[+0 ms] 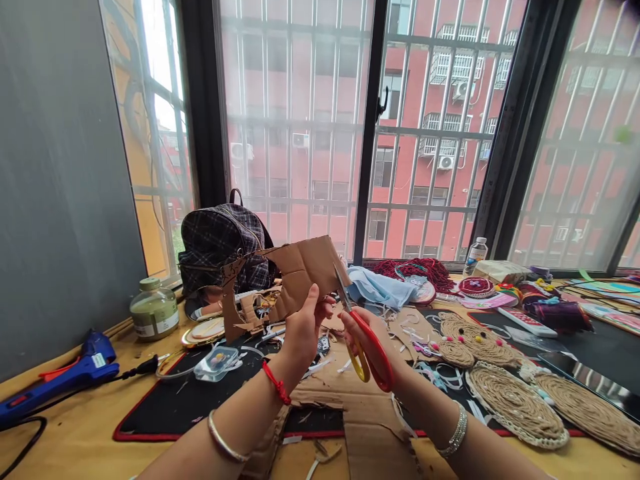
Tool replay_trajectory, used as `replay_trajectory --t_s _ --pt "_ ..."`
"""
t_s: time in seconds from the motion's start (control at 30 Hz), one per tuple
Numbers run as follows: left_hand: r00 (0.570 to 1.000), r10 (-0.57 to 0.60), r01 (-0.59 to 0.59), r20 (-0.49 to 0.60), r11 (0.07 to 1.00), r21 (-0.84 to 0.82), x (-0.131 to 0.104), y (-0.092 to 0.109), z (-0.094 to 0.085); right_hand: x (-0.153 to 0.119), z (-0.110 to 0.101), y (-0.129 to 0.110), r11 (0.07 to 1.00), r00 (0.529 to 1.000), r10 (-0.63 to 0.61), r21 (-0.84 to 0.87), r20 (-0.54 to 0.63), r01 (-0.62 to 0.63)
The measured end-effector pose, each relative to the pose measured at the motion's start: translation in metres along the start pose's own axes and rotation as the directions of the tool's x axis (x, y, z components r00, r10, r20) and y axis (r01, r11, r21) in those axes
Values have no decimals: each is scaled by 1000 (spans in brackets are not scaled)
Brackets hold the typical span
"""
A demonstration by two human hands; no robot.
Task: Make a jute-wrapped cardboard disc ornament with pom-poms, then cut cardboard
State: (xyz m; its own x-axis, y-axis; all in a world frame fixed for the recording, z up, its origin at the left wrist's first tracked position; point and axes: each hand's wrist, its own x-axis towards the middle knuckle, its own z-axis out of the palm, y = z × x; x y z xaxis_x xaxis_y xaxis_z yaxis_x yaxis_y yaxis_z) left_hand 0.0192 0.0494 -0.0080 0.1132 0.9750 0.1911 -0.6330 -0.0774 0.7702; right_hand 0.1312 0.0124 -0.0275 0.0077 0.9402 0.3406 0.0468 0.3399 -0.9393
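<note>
My left hand grips a brown cardboard piece by its lower edge, thumb on the near face. The piece has a ragged cut-out on its left side and stands raised above the table. In my right hand is a pair of scissors with one red and one yellow handle loop. Their blades point up and left, against the right edge of the cardboard. Whether the blades are parted around that edge is hard to make out. Below my hands lies a larger cardboard sheet.
A blue glue gun and a glass jar stand at left, a plaid backpack behind. At right lie coiled twine discs, a phone and red yarn. A plastic bottle stands near the window.
</note>
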Motion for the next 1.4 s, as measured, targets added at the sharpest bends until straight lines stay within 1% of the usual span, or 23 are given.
replay_trajectory --t_s 0.1,0.23,0.47,0.6,0.87,0.97,1.07,1.2,1.4 --pt "1000 -24 24 15 999 -26 -6 -2 4 -1 -1 -5 999 1000 -12 36 23 11" --pt "998 -42 43 37 998 -39 -9 -6 7 -1 -1 -7 999 999 -43 12 -29 44" --pt "997 -47 48 54 998 -28 1 -14 1 1 -2 5 998 995 -9 -66 -103 2" --pt "998 -47 49 50 998 -29 4 -17 0 1 -2 8 998 994 -5 -70 -109 -2" --pt "997 -44 47 69 998 -43 1 -14 0 0 -1 5 998 994 8 -61 -111 -15" --pt "996 -55 57 71 998 -36 0 -12 1 -1 -1 2 998 997 4 -58 -78 -9" --pt "995 -62 65 77 997 -33 0 -9 2 -4 0 -4 1000 999 11 -1 -43 -11" --pt "997 -39 42 67 998 -48 -1 -7 4 -7 2 -8 1000 996 9 0 -94 -9" --pt "998 -41 45 57 997 -70 -2 -10 5 -4 2 0 999 993 0 -37 -117 -4"
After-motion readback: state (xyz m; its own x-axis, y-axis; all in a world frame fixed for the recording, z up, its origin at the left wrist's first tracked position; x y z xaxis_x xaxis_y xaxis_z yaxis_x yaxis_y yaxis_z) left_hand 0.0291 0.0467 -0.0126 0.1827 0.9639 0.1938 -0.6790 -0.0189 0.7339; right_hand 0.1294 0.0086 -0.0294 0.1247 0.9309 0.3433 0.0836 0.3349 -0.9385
